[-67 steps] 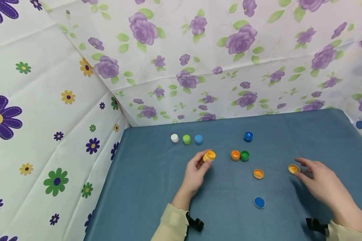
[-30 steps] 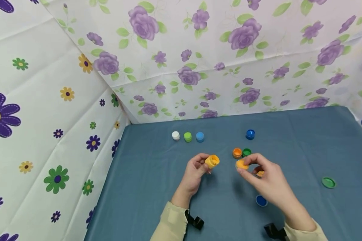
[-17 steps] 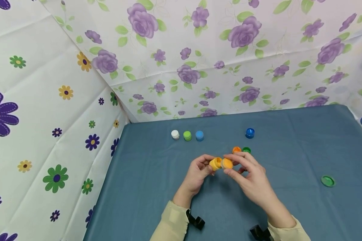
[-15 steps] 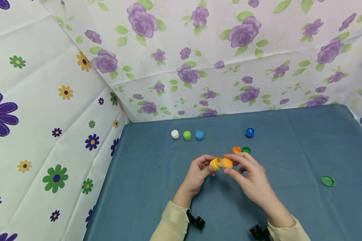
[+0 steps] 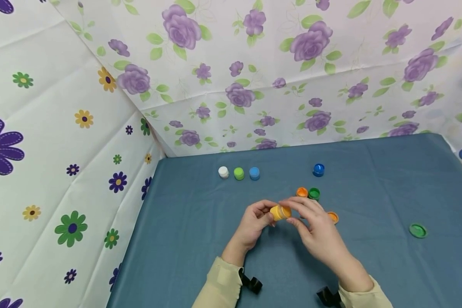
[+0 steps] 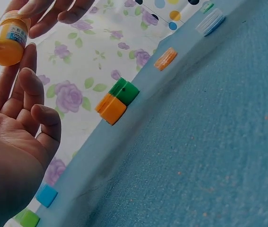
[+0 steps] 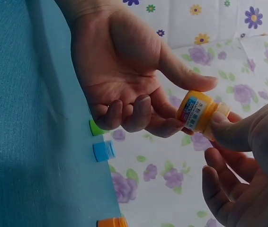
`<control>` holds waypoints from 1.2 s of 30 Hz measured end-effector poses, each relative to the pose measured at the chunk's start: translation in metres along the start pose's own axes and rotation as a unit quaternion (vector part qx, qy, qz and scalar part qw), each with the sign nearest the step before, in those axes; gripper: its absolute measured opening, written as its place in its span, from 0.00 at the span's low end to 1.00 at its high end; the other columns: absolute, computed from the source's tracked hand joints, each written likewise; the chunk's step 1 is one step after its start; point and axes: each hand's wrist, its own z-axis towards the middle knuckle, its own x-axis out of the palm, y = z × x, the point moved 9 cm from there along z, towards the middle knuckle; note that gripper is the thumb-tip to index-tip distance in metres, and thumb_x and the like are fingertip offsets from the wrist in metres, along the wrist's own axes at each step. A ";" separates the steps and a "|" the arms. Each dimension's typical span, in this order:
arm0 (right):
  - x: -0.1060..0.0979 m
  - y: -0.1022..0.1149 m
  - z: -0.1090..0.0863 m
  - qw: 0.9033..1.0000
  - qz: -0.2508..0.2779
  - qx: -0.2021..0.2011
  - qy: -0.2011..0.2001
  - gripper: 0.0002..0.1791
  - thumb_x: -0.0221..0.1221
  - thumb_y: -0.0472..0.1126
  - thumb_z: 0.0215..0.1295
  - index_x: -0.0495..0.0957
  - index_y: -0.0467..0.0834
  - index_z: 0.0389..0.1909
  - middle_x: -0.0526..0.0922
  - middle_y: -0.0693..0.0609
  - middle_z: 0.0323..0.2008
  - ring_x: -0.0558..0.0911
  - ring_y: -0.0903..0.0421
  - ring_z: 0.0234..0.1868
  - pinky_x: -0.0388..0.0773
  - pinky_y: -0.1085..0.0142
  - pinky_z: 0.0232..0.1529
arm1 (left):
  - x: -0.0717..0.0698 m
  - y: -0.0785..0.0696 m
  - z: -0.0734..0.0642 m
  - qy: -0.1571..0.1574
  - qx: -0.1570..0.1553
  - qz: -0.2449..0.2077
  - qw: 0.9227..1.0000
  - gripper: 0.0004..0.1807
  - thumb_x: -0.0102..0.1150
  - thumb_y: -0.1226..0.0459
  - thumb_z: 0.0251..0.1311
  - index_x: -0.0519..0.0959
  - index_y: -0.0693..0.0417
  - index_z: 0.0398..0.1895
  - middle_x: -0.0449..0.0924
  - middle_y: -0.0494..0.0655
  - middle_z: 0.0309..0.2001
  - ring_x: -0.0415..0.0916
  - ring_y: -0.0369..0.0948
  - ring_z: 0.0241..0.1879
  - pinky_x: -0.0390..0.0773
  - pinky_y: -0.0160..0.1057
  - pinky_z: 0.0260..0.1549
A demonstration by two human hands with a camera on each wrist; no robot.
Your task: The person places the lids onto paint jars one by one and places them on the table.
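Note:
My left hand (image 5: 250,226) holds a small yellow-orange paint jar (image 5: 276,213) by its body, tilted over the table, thumb on one side and fingers on the other. My right hand (image 5: 321,231) pinches the jar's matching lid (image 5: 286,211), which sits against the jar's mouth. A printed label (image 7: 194,112) shows on the jar in the right wrist view. Just behind the right hand stand an uncovered orange paint jar (image 5: 302,192) and a green one (image 5: 314,193). An orange lid (image 5: 333,217) is partly hidden by that hand.
White (image 5: 223,172), light green (image 5: 238,173) and light blue (image 5: 254,173) jars stand in a row at the back. A dark blue jar (image 5: 318,170) stands farther right. A green lid (image 5: 418,231) lies at the right on the blue tablecloth (image 5: 185,239). Floral cloths hang behind and left.
My right hand has carried the yellow-orange lid leftward from the table's right side onto the jar's mouth, uncovering the green lid. My left hand has shifted slightly right with the jar.

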 end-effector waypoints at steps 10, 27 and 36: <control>0.000 -0.006 -0.001 0.997 -0.067 0.023 0.020 0.19 0.74 0.45 0.68 0.85 0.48 0.58 0.85 0.53 0.53 0.78 0.50 0.56 0.80 0.51 0.49 | 0.002 -0.001 -0.001 0.013 0.005 -0.003 1.000 0.49 0.69 0.40 0.62 0.74 0.83 0.58 0.86 0.37 0.45 0.78 0.34 0.37 0.79 0.34 0.38; 0.001 -0.026 -0.003 0.973 -0.118 0.185 0.071 0.31 0.47 0.70 0.82 0.86 0.53 0.33 0.77 0.58 0.24 0.75 0.57 0.27 0.72 0.60 0.25 | 0.016 0.004 -0.001 0.076 -0.014 0.036 0.996 0.42 0.64 0.42 0.68 0.78 0.77 0.60 0.85 0.40 0.47 0.79 0.35 0.38 0.81 0.40 0.39; 0.000 -0.005 -0.004 0.993 -0.085 0.044 0.064 0.26 0.76 0.48 0.67 0.81 0.48 0.63 0.84 0.55 0.51 0.82 0.53 0.51 0.83 0.53 0.45 | 0.006 0.003 0.001 0.028 -0.019 0.020 0.999 0.44 0.62 0.40 0.71 0.78 0.81 0.56 0.86 0.36 0.38 0.77 0.36 0.30 0.79 0.40 0.34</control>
